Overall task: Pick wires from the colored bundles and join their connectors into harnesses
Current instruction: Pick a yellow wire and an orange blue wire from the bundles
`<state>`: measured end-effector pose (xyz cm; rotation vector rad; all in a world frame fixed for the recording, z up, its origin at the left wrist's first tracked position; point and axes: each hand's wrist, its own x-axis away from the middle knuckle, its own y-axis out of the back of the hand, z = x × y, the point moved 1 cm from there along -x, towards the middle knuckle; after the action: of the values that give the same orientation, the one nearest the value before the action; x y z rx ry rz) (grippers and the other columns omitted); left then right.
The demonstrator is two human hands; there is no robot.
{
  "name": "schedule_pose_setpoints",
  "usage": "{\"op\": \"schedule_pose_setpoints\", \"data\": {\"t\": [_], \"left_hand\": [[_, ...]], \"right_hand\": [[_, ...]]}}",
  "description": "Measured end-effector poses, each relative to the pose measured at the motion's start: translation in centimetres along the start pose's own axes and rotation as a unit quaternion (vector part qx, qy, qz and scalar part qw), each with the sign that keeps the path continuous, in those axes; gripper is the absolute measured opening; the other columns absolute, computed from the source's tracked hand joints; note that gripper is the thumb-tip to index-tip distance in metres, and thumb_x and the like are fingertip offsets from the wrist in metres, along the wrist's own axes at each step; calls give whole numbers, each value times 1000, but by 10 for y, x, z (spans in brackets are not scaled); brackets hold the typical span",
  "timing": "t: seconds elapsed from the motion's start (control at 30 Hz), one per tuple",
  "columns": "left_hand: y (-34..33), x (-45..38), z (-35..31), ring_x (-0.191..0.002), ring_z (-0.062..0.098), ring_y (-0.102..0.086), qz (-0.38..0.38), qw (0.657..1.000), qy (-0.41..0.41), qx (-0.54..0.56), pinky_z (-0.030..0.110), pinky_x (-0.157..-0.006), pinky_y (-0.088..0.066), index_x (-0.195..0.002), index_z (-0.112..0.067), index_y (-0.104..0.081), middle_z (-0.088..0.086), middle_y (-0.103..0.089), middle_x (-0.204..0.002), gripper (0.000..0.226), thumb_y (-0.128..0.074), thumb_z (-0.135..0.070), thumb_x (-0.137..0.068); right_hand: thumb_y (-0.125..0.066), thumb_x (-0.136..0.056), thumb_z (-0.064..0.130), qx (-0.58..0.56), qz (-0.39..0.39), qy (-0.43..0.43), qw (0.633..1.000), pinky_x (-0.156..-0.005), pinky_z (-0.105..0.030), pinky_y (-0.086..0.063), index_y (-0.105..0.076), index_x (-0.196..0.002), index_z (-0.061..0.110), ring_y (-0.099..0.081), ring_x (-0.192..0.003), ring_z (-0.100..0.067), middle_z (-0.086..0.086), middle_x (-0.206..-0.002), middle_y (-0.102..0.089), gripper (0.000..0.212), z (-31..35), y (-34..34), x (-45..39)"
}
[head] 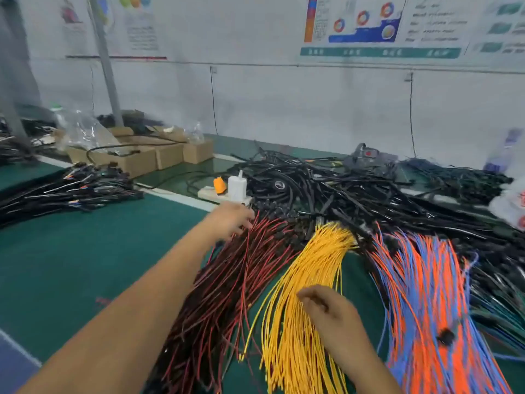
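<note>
Hands are seen at the wire-picking stage, with nothing yet joined. The left hand (231, 220) is stretched out to the far end of the red-and-black bundle (227, 294), its fingers loosely curved and laid on the wire tips close to their black connectors (279, 220); whether a single wire is already pinched cannot be told, as the frame is blurred there. The right hand (329, 311) is held nearer, over the middle of the yellow bundle (301, 294), fingers relaxed and slightly spread, resting on or just above the strands, with nothing gripped.

The three colored bundles are fanned side by side on the green worktop (85, 265): red-and-black at the left, yellow in the middle, the orange-and-blue bundle (426, 294) at the right, all converging at their far ends toward a large heap of black cables (341, 189).

The step in hand is judged to be the selection of one wire from the red-and-black set, with a yellow one likely to be taken by the other hand. For the next move a single strand must be separated from its neighbours near the connector end and drawn clear without dragging others along, since the wires lie densely packed and crossed.

Farther off, a white power strip (216, 194) with a white plug (237, 187) and an orange plug (219, 185) lies just beyond the left hand; cardboard boxes (159, 157) stand at the far left, and finished dark harnesses (65, 191) lie to the left
</note>
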<state>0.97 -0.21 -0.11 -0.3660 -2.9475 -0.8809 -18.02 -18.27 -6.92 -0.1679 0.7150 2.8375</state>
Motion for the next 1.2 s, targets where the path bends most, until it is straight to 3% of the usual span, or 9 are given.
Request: {"op": "schedule_pose_setpoints", "data": {"t": [0.07,0.13,0.3,0.43,0.63,0.83,0.97,1.07,1.2], "left_hand": [[-27,-9,11,-118,31,-47,11,978,-31,-206,41,-98,-41,-132,-18,-50,12,-50,-128,57,-53,-56,-89],[-52,-10,33,-129,34,-34,-35,949,-59,-307,45,-106,-34,-141,-26,-37,10,-35,-140,74,-53,-67,-82],[-48,-20,53,-119,23,-45,-188,974,-68,-108,35,-105,-37,-130,-15,-50,6,-39,-128,63,-70,-48,-81],[-45,-13,55,-102,21,-61,-200,971,-71,-112,28,-89,-46,-114,-10,-67,6,-67,-113,32,-64,-31,-90],[-25,-5,44,-77,17,-55,-236,967,-5,92,29,-72,-42,-90,-12,-68,-2,-63,-81,12,-55,-12,-90],[-16,12,-1,-65,21,-54,-106,937,12,332,30,-64,-53,-83,-16,-44,9,-58,-86,23,-37,-1,-99],[-42,31,-27,-89,27,-62,-2,953,-19,303,43,-75,-59,-90,-24,-47,5,-52,-109,18,-40,-12,-101],[-76,49,-37,-86,24,-62,59,944,-58,320,43,-72,-57,-89,-27,-44,4,-52,-112,20,-34,-18,-104],[-114,71,-28,-80,12,-53,15,963,-244,115,26,-73,-42,-94,-32,-47,5,-60,-106,21,-33,-19,-102]], "right_hand": [[-58,-95,13,-13,11,-12,1000,-72,-5,-42,-70,-87,31,-56,-86,8,10,-94,-65,23,-7,1,-2],[-58,-94,14,-14,23,-9,1000,-73,-11,-43,-70,-84,31,-55,-85,2,7,-92,-63,23,-12,1,-1],[-59,-94,16,-16,17,-2,1000,-76,-13,-45,-70,-83,35,-57,-86,0,11,-90,-63,25,-16,0,1],[-57,-94,19,-14,14,-3,1000,-77,-8,-42,-70,-85,35,-57,-90,4,19,-92,-62,22,-14,0,2],[-57,-95,19,-45,4,-25,999,-78,-16,-42,-71,-85,36,-58,-86,5,24,-92,-64,24,-12,3,5],[-56,-94,15,-97,-41,-34,994,-70,-28,-47,-73,-82,36,-59,-74,-14,3,-79,-66,30,-5,10,3],[-53,-95,11,-144,-74,-39,986,-59,-17,-47,-73,-87,29,-62,-68,-8,5,-80,-69,28,9,18,-8],[-51,-97,14,-268,-85,-95,955,-57,-21,-52,-70,-102,24,-65,-70,-11,0,-89,-72,22,15,24,-23],[-49,-100,29,-402,-88,-182,893,-69,-32,-54,-54,-125,8,-64,-82,-23,-14,-111,-64,33,11,26,-42]]}}
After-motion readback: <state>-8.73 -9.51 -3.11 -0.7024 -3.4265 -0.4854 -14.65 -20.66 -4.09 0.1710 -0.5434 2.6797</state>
